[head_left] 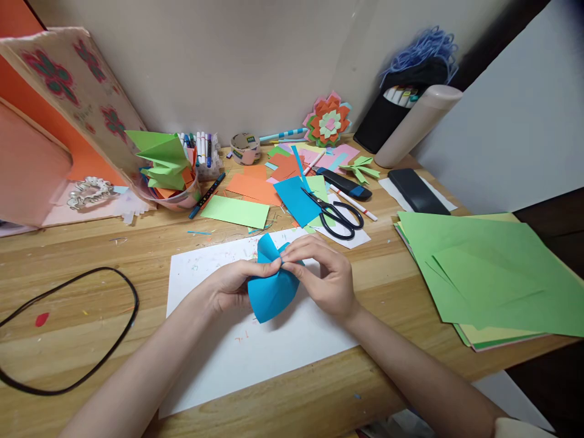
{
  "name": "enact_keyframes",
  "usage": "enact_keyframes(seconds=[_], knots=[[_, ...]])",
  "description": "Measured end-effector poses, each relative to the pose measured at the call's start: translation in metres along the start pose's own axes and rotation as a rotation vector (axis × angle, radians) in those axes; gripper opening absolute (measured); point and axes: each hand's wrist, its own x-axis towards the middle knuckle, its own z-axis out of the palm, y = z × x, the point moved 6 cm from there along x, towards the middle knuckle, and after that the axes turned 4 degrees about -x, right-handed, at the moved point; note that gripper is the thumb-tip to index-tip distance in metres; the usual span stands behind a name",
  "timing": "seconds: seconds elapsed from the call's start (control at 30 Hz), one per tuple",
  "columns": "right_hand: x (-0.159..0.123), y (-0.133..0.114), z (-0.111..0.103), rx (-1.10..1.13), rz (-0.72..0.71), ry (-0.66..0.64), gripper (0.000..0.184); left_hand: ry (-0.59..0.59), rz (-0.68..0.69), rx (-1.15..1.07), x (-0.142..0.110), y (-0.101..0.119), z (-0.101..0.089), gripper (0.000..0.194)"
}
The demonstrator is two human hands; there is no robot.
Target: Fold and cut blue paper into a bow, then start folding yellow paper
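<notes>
Head view: one blue folded paper piece pinched at centre by closed fingertips of left hand and right hand, above one white paper sheet. Beyond: one pair of black-handled scissors, one layered multicoloured paper flower, one tape roll, label illegible.

Both bare arms reach in from the lower corners of the view and converge near its middle, the right one with a pale cream sleeve edge by the elbow. The bare left hand is turned inward, its thumb laid out straight toward the other hand and its fingers curled beneath, mostly hidden. The bare right hand, wrist bent inward, brings its thumb and extended fingers together in a pinch, their tips meeting the tip of the left thumb.
</notes>
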Motion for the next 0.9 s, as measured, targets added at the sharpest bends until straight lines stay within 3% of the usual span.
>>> enact_keyframes(seconds=[0.43, 0.57, 0.67, 0.8, 0.83, 0.9], knots=[[0.0, -0.001, -0.001, -0.08, -0.042, 0.008, 0.012, 0.013, 0.012, -0.066, 0.006, -0.005, 0.003, 0.038], [0.003, -0.001, -0.004, -0.095, -0.06, 0.007, 0.011, 0.016, 0.077, -0.02, 0.009, -0.005, 0.009, 0.042], [0.008, 0.002, -0.008, -0.148, -0.069, -0.028, 0.01, 0.08, 0.28, 0.147, 0.009, 0.006, 0.01, 0.049], [0.014, 0.009, -0.012, -0.217, -0.052, -0.082, 0.01, 0.404, 0.754, 0.621, -0.007, 0.036, 0.004, 0.079], [0.015, 0.011, -0.013, -0.228, -0.048, -0.099, 0.01, 0.435, 0.87, 0.773, -0.012, 0.041, 0.008, 0.083], [0.016, 0.014, -0.013, -0.247, -0.042, -0.123, 0.011, 0.387, 1.049, 1.085, -0.019, 0.045, 0.021, 0.077]])
